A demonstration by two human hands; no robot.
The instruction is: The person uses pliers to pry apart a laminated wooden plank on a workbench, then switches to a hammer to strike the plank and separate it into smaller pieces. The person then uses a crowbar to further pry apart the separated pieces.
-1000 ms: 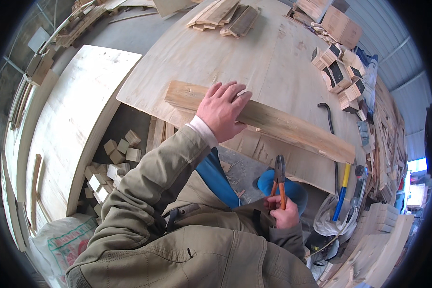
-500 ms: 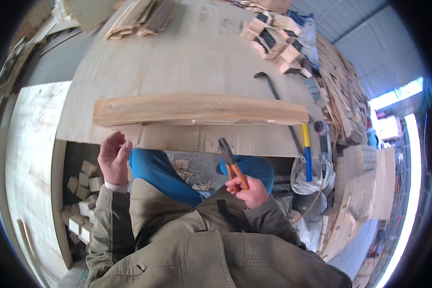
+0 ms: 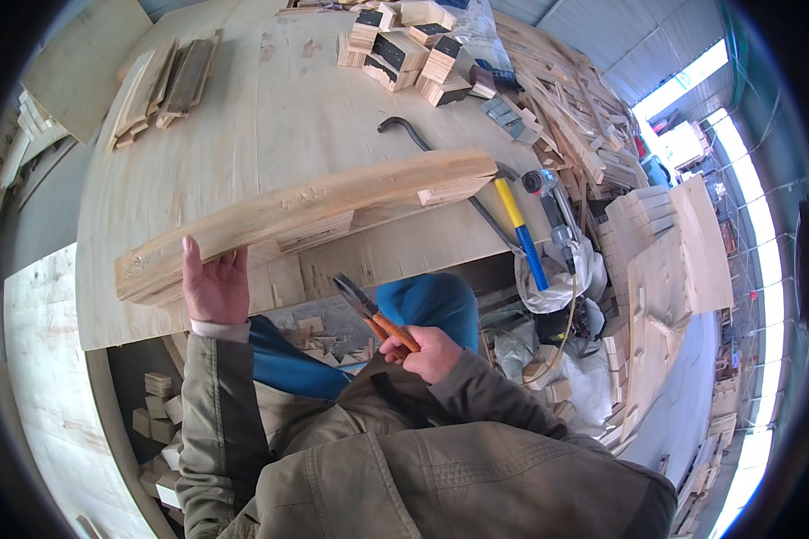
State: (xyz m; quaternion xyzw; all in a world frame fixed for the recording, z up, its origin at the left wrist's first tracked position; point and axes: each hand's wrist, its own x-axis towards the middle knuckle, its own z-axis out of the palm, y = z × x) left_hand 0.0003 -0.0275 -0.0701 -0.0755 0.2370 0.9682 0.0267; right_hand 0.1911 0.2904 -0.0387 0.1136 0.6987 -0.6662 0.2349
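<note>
fingers of the left hand [image 3: 217, 295] grasped the wooden beam [image 3: 306, 205] near its left end, over the front of the counter [image 3: 229, 126]; the right hand [image 3: 431, 353] was closed on orange-handled pliers [image 3: 390, 330]. a slackened, 1-handed hold might have let the beam roll off the counter's edge.

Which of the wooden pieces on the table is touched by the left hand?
The long, thick beam: the left hand touches it near its left end. The thin strips and the short black-marked blocks lie farther off, untouched.
</note>
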